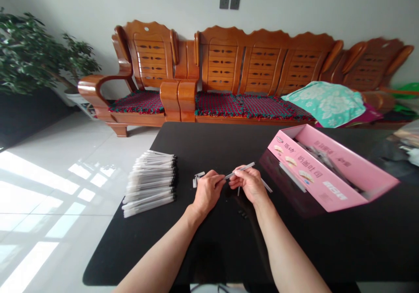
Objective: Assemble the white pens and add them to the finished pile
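Observation:
Both hands meet above the black table, pinching a slim translucent white pen (245, 167). My left hand (208, 190) is closed on its left end, fingers curled over the tip. My right hand (249, 183) grips the barrel farther along, and the far end sticks out up and to the right. Beside the left hand lie small white clip-like pieces (197, 179). A thin white tube (267, 185) shows past the right hand, and a few small black parts (242, 214) sit below it. Left of the hands is a stack of white pens (150, 183) with black ends pointing right.
A long pink open box (327, 173) with dark and pale items inside stands on the right of the black table (209, 142). A white stick (292, 176) is by its near side. Behind are wooden sofas (222, 62) with a turquoise cushion (327, 103); a potted plant (46, 57) is at left.

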{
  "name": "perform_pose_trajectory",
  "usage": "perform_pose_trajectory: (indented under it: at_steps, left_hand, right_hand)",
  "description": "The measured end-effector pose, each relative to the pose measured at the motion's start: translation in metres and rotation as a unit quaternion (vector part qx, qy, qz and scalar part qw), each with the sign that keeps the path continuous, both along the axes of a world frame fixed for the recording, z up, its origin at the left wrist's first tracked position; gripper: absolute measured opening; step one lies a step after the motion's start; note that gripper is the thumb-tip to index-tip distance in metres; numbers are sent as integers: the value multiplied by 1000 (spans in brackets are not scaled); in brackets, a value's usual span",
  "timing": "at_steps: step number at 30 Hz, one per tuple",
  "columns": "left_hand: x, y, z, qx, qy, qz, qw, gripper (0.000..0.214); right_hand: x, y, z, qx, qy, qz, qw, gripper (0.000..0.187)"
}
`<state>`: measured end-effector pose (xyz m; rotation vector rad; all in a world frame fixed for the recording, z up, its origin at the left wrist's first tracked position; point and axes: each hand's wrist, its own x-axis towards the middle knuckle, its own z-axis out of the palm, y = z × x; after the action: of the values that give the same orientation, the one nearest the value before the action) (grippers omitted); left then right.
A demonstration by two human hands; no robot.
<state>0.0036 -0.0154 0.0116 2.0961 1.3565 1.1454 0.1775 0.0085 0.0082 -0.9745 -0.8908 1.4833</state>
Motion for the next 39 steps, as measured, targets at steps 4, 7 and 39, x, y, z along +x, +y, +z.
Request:
perform_pose_trajectory:
  at_steps: [4,7,39]
  left_hand:
    - [6,-5,-1,39,52,-2,998,23]
    - [7,-6,-2,58,102,9,993,25]
    - [-232,-81,11,-44,259,248,932,30]
  right_hand:
    - [1,-1,6,-34,-2,-1,999,21]
    - [-1,-2,6,-47,-12,-2,999,21]
    - [74,12,-4,50,-192,-420,886,21]
